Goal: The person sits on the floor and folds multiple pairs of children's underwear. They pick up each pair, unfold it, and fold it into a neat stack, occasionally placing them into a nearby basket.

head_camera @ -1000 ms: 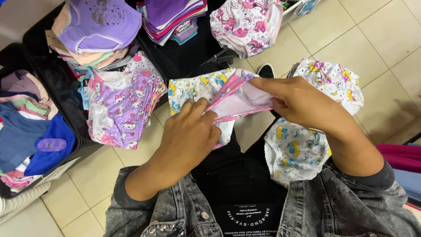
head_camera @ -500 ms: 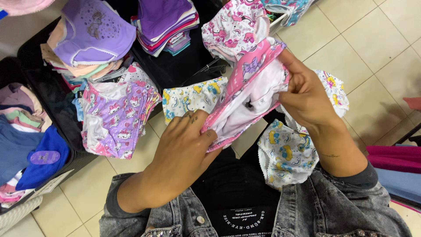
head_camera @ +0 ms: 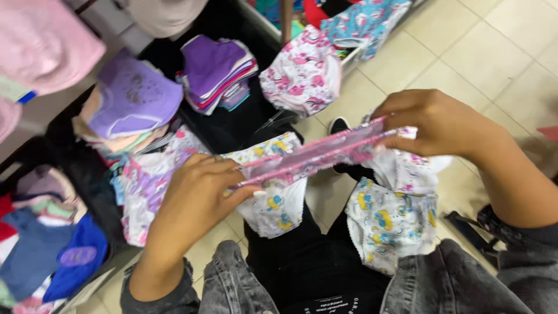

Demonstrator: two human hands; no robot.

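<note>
Head view: left hand point(head_camera: 195, 195) and right hand point(head_camera: 433, 122) both pinched shut on the ends of a pink patterned waistband point(head_camera: 317, 154), stretched taut between them above the lap. White cartoon-print briefs point(head_camera: 392, 224) lie on the black trousers. Far left, purple folded stack point(head_camera: 218, 72) in a black bin point(head_camera: 229, 131). Tiled floor point(head_camera: 482, 52), glossy.

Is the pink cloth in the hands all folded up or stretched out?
Stretched out: the left hand and right hand pull the pink cloth into one long band.
</note>
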